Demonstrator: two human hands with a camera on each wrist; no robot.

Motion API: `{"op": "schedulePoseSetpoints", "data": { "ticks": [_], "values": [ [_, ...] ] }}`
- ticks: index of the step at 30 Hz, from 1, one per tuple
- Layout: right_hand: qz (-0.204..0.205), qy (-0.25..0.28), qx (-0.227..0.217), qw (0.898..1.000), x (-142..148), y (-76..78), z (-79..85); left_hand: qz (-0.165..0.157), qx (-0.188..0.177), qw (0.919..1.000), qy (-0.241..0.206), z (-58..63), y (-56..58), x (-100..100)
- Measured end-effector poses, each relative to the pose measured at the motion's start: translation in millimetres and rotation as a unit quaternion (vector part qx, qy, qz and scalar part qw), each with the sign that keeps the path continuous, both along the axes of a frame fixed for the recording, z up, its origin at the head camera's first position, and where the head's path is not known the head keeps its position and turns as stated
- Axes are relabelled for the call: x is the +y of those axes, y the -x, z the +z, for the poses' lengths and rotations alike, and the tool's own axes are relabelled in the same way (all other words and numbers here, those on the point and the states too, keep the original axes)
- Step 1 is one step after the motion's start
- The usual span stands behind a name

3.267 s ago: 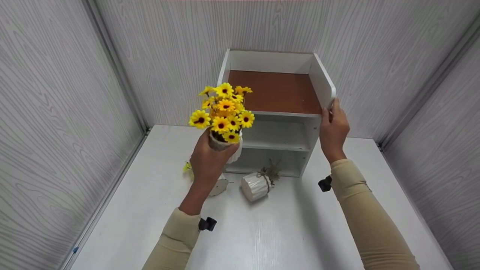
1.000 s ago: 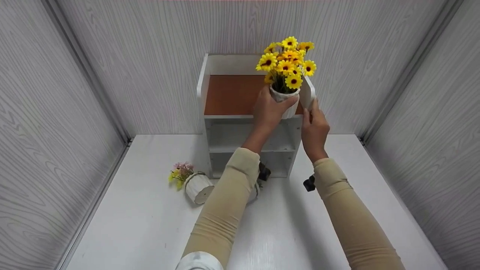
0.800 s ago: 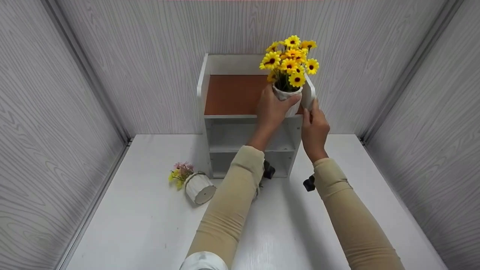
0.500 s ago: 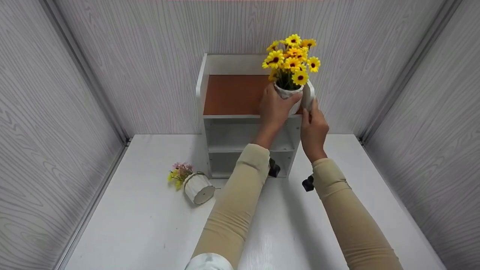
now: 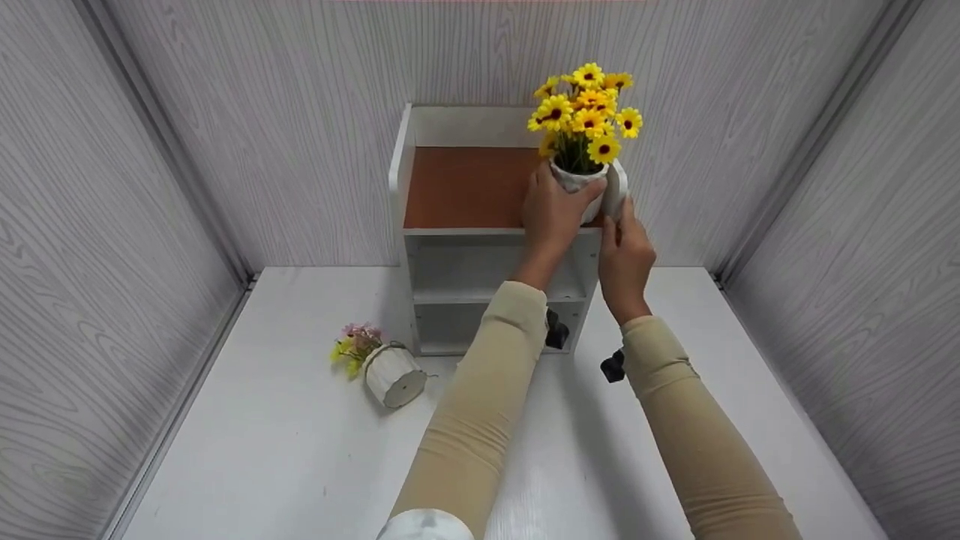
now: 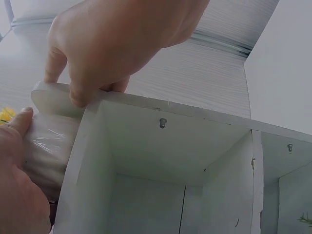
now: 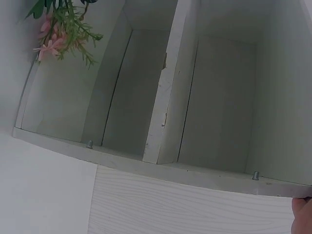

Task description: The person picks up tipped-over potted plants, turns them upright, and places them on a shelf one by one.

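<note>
Flowerpot (image 5: 576,181) is partly hidden by left hand (image 5: 553,214) gripping it; right hand (image 5: 627,256) grips shelf (image 5: 465,187).

We've got soft grey light, a long hazy shadow (image 5: 600,442) across the flat, glossy white bench (image 5: 255,450); the right wrist view's dim.

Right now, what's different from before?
The left hand carried the yellow-flower pot rightward, to the right end of the brown shelf top. Nothing was let go. The right hand still grips the side panel; the pink-and-yellow pot still lies tipped on the table.
</note>
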State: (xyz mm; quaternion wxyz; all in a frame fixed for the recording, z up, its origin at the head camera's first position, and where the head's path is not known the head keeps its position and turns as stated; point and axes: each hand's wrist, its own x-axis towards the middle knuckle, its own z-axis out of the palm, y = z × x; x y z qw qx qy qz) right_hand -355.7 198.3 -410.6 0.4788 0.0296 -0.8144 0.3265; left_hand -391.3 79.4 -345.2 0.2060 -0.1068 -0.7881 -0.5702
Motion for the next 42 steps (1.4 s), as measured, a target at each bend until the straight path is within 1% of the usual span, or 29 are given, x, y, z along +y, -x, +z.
{"op": "schedulePoseSetpoints", "data": {
  "ticks": [6,10,16,19,22,24,27,31,33,36,38,40,42],
  "values": [
    [0.002,-0.006,0.011,1.000,0,0.8,-0.2,-0.004,-0.001,0.9996,-0.028,-1.0,1.2,3],
    [0.002,-0.007,0.016,1.000,0,0.9,-1.0,-0.006,0.014,0.9989,-0.043,-2.4,0.8,5],
    [0.001,-0.006,0.021,1.000,-1,0.4,-2.0,-0.020,0.035,0.9969,-0.067,-5.1,-0.8,3],
    [-0.001,-0.008,0.020,1.000,-1,0.8,-2.2,-0.024,0.040,0.9963,-0.072,-5.4,-3.3,0],
    [-0.002,-0.008,0.020,1.000,-2,1.1,-2.1,-0.021,0.040,0.9969,-0.065,-5.4,-7.2,-4],
    [-0.001,-0.007,0.022,1.000,-2,0.6,-1.8,-0.014,0.039,0.9974,-0.059,-5.9,-11.8,-8],
    [0.004,-0.001,0.023,1.000,-1,-0.2,-0.5,-0.004,0.048,0.9971,-0.059,-9.0,-22.2,-16],
    [0.002,0.007,0.013,1.000,-1,0.7,-0.9,0.004,0.068,0.9956,-0.065,-19.8,-37.8,-32],
    [0.000,0.010,0.011,1.000,-1,1.4,-1.2,0.000,0.076,0.9949,-0.066,-27.5,-45.2,-41],
    [0.000,0.014,0.007,1.000,0,1.8,-2.4,-0.010,0.078,0.9941,-0.075,-40.9,-57.2,-56],
    [0.004,0.015,0.007,1.000,0,1.5,-3.0,-0.020,0.073,0.9934,-0.085,-51.3,-65.4,-68],
    [0.007,0.015,0.004,1.000,0,1.4,-3.4,-0.021,0.064,0.9931,-0.095,-61.3,-73.5,-79],
    [0.011,0.016,0.004,1.000,0,0.5,-3.6,-0.016,0.053,0.9934,-0.101,-72.9,-80.8,-89]
  ]
}}
